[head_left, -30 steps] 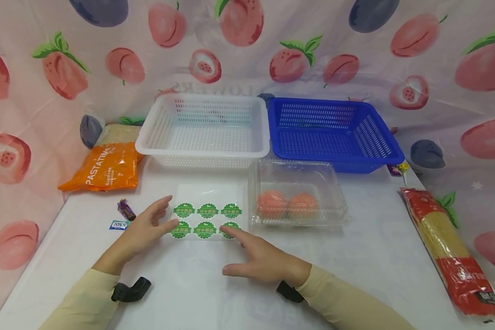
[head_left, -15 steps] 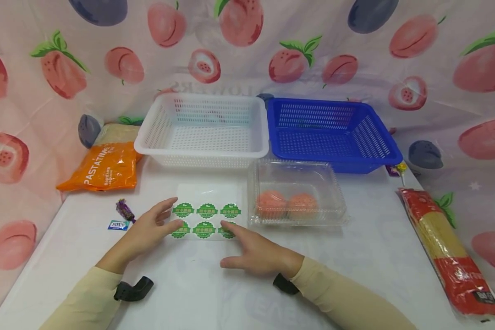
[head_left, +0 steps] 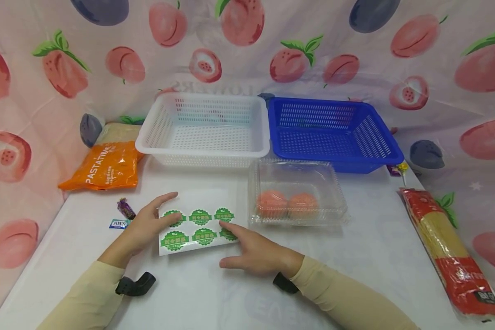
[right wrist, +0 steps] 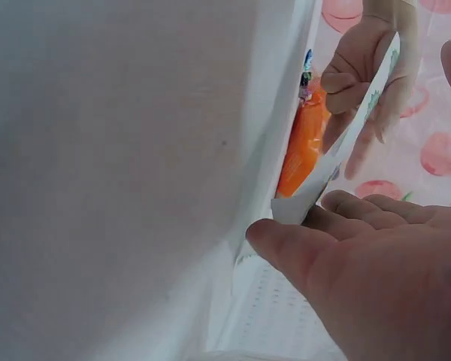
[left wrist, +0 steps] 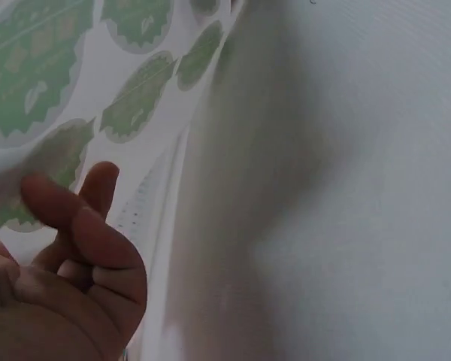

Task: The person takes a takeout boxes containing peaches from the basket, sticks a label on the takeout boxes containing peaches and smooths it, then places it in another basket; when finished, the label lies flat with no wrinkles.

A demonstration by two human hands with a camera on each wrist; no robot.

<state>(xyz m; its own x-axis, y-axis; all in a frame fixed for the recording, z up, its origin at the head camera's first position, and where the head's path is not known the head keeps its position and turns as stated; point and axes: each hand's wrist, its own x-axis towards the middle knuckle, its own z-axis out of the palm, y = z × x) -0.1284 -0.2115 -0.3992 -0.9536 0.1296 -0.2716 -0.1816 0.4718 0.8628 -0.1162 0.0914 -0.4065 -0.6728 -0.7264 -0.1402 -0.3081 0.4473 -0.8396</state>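
While the left hand (head_left: 142, 227) holds the left edge of the sticker sheet (head_left: 195, 227) with thumb and fingers curled around it, this side of the sheet is lifted a little from the white worktop (head_left: 354, 256). The right hand (head_left: 253, 250) is not gripping anything: its fingers are straight, and the index fingertip presses on the green sticker (head_left: 228, 234) at the near right corner of the sheet. The sheet carries six round green stickers and lies near the middle of the worktop, just left of the clear plastic box (head_left: 297, 192) with two orange-pink fruits inside. I think the main risk is in the peeling. If the fingertip catches the backing together with the sticker, the whole sheet can fold or slide toward the box. If the left hand pulls the edge higher, the thin sheet may bend and the stickers may crease or stick to each other. A sticker that comes off half may also tear. The white basket (head_left: 204, 130) and the blue basket (head_left: 332, 133) stand far behind.
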